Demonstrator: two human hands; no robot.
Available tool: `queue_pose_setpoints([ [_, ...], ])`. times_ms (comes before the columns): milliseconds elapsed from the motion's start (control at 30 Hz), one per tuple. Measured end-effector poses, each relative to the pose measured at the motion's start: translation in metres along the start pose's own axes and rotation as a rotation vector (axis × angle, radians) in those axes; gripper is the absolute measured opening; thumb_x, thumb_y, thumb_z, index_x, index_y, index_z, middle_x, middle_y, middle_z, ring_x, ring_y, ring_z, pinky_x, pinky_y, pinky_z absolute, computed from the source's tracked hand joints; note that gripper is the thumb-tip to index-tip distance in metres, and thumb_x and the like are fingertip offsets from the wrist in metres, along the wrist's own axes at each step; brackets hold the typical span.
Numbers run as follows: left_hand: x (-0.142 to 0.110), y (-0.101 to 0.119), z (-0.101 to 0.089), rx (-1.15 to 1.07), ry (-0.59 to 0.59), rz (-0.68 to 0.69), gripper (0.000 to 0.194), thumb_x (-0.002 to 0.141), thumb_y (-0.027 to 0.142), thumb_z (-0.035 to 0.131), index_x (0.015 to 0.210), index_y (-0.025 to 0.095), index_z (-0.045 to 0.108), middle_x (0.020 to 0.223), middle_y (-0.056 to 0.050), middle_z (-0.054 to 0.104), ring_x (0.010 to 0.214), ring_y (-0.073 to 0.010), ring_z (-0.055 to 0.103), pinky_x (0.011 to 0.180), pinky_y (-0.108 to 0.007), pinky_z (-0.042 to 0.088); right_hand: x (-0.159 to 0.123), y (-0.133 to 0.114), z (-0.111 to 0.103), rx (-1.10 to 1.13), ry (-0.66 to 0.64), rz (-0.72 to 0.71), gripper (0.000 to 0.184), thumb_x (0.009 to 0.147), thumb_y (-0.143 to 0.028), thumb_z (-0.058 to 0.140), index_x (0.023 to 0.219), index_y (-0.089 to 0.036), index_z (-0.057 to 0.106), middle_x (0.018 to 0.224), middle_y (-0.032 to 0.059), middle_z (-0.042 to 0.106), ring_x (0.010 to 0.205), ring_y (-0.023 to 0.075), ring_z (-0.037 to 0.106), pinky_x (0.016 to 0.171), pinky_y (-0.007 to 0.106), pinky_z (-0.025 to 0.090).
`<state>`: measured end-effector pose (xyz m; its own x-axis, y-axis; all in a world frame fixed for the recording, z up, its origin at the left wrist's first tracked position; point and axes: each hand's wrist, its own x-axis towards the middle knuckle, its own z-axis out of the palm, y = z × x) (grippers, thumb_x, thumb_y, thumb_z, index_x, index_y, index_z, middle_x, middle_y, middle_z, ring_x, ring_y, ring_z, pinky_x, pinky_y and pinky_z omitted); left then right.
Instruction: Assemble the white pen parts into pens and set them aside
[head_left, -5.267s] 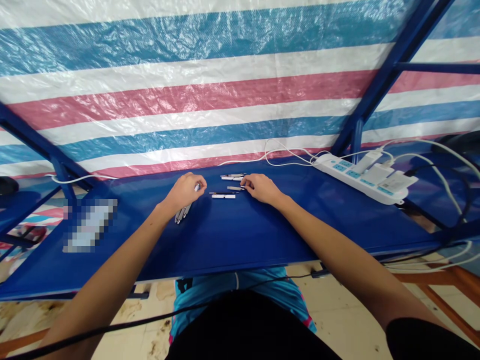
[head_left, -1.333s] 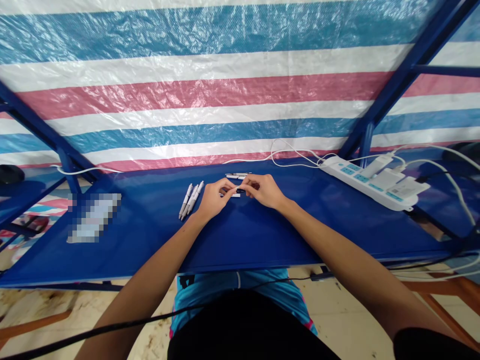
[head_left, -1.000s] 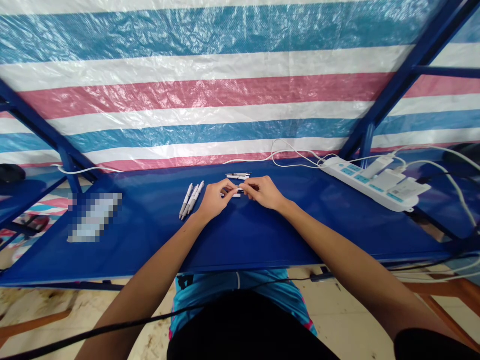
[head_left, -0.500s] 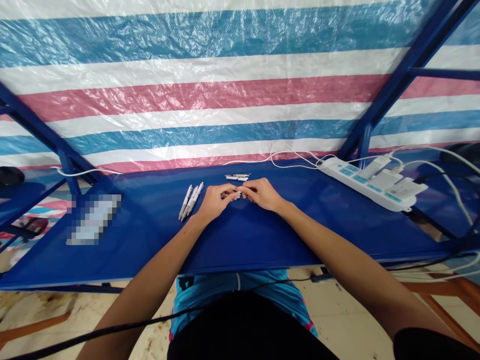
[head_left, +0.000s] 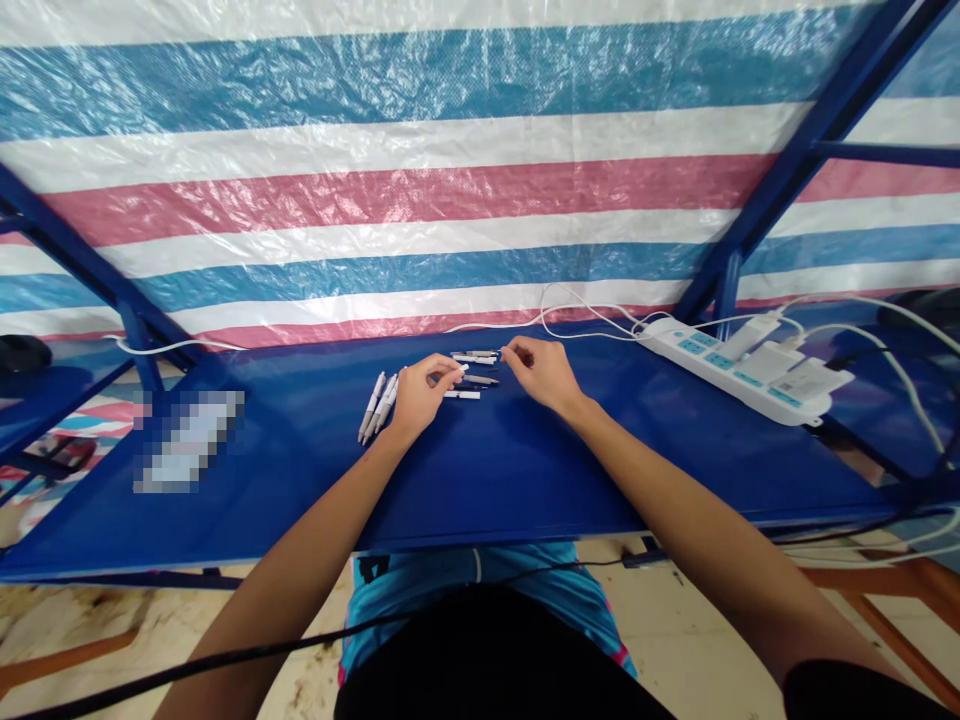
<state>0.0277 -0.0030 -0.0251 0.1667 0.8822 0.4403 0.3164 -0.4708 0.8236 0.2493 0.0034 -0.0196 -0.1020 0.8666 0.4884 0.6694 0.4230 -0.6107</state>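
Observation:
My left hand (head_left: 418, 393) is closed on a white pen barrel (head_left: 456, 369), held just above the blue table (head_left: 480, 470). To its left, three assembled white pens (head_left: 379, 402) lie side by side. My right hand (head_left: 544, 372) is farther back, its thumb and forefinger pinched together at the loose pen parts (head_left: 475, 356) near the back edge. What the pinch holds is too small to make out. A white pen piece (head_left: 460, 394) and a dark thin piece (head_left: 481, 380) lie on the table between the hands.
A white power strip (head_left: 712, 362) with several chargers plugged in lies at the back right, with white cables (head_left: 577, 318) trailing along the striped tarpaulin. A blurred pale object (head_left: 187, 440) lies on the left. Blue frame struts (head_left: 757, 190) rise at both sides.
The hands, joined together over the pen half a second ago, have separated. My right hand has moved back toward the loose parts, and my left hand still has the pen barrel.

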Motion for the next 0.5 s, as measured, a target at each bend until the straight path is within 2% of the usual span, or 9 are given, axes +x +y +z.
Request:
queue_pose_setpoints([
  [233,0.0022,-0.0018,-0.0014,-0.018,0.019,-0.007,0.019,0.085,0.039,0.072,0.08,0.021,0.07,0.074,-0.002,0.078,0.069,-0.0189,0.074,0.063,-0.027,0.058,-0.0001,0.0058,0.0063,-0.046,-0.077,-0.038,0.016,0.09,-0.031,0.063,0.079,-0.023,0.072,0.066,0.0024,0.07,0.06,0.0174,0.061,0.06,0.028,0.042],
  [500,0.0042,-0.004,-0.0014,-0.035,0.034,-0.021,0.013,0.083,0.033,0.073,0.078,0.021,0.069,0.074,-0.001,0.077,0.07,-0.0184,0.074,0.064,-0.027,0.06,-0.0011,0.0017,0.008,-0.06,-0.162,-0.035,0.012,0.088,-0.025,0.065,0.077,-0.023,0.072,0.066,0.0022,0.069,0.059,0.0162,0.06,0.06,0.027,0.043],
])
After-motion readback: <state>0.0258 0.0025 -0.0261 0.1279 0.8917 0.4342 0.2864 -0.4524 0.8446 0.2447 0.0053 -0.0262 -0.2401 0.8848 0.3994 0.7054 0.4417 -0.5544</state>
